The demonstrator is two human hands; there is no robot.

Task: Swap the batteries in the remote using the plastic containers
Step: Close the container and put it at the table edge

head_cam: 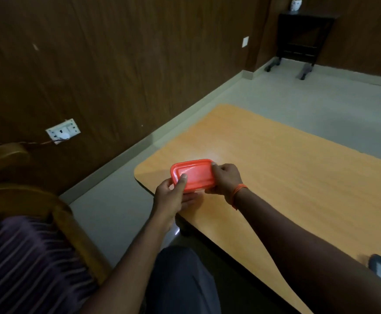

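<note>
Container [192,175], clear plastic with a red lid, is held over the surface's [287,177] corner at 9 o'clock. Left hand [170,196] fingers pinch its near-left end, thumb on the lid; right hand [224,179] fingers clamp its 3 o'clock end.

Both bare forearms reach forward, the left hand [170,196] cupped with thumb on top, the right hand [224,179] curled opposite it, fingers closed, orange thread at its wrist.
</note>
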